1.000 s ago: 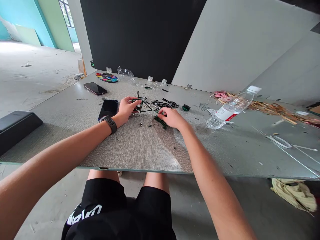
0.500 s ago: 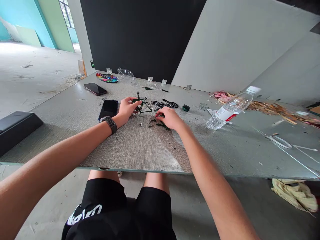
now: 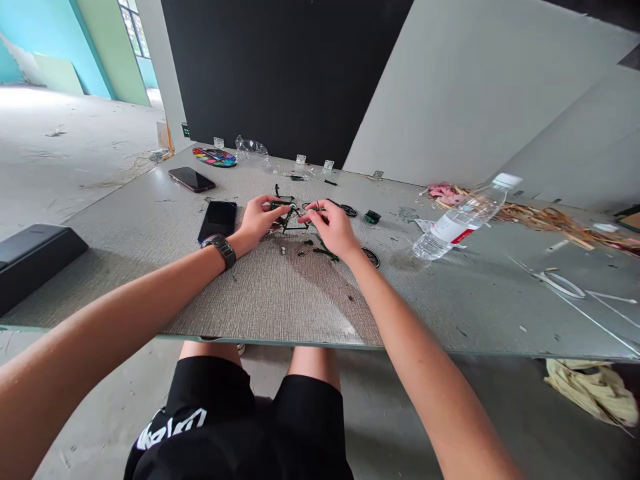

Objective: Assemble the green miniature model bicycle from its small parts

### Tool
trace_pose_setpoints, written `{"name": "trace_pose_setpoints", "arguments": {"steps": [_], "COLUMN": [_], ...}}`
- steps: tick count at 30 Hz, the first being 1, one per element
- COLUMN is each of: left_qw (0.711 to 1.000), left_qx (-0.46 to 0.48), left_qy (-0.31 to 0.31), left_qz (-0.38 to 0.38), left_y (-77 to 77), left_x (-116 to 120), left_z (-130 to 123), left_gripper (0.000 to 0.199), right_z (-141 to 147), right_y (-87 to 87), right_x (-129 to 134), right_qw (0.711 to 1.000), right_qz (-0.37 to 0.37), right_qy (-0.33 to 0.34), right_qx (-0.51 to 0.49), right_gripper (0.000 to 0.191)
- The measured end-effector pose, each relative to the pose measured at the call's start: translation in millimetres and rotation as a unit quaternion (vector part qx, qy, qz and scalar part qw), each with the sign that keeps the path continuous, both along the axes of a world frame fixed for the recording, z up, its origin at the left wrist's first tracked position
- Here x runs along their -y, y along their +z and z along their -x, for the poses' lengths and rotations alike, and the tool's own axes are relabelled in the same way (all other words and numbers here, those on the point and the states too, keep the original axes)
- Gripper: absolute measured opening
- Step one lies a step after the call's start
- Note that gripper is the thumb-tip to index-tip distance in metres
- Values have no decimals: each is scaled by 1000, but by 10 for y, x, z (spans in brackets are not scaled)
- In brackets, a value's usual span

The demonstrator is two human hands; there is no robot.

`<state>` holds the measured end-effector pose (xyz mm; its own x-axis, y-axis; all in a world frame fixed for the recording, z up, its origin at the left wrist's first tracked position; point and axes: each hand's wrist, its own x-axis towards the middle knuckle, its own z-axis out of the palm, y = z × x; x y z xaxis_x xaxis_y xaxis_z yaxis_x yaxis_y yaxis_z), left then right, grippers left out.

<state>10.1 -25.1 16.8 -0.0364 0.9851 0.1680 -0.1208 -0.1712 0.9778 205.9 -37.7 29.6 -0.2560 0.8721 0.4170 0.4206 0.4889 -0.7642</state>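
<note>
My left hand (image 3: 261, 217), with a dark watch at the wrist, is closed on a small dark green model bicycle frame (image 3: 296, 229) just above the table. Close to the frame's right side, my right hand (image 3: 332, 225) has its fingers pinched together; whatever they hold is too small or hidden to make out. A spoked toy wheel (image 3: 371, 257) lies partly behind my right wrist, and another small wheel (image 3: 349, 211) shows beyond that hand. Below the right fingers sits a slim dark green part (image 3: 327, 251), with tiny loose bits (image 3: 303, 253) beside it.
Two phones, one near (image 3: 218, 221) and one farther (image 3: 192, 179), lie at left. A paint palette (image 3: 215, 157) and clear plastic packaging (image 3: 251, 151) are behind. A dark green block (image 3: 372, 217) and a tilted water bottle (image 3: 453, 223) stand right. A black case (image 3: 37, 257) occupies the left edge.
My right hand has moved up and left from the loose parts to the bicycle frame. The wheel by my right wrist has come into view. My left hand keeps its hold.
</note>
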Motion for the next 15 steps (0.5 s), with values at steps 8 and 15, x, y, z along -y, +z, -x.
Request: {"name": "trace_pose_setpoints", "arguments": {"steps": [8,15], "left_qw": [1000,999], "left_qx": [-21,-22], "left_qy": [-12,-26], "left_qz": [-11,-22], "left_y": [-33,-58], "left_x": [-29,-34], "left_z": [3,-1], "left_gripper": [19,20], "right_z": [-2,-18], "right_y": [-31,-131], "right_x": [-15,-96], "right_qw": [998,999], "right_qz": [10,18], "right_qy": [26,32], "right_qx": [-57,-38], "right_gripper": [36,35]}}
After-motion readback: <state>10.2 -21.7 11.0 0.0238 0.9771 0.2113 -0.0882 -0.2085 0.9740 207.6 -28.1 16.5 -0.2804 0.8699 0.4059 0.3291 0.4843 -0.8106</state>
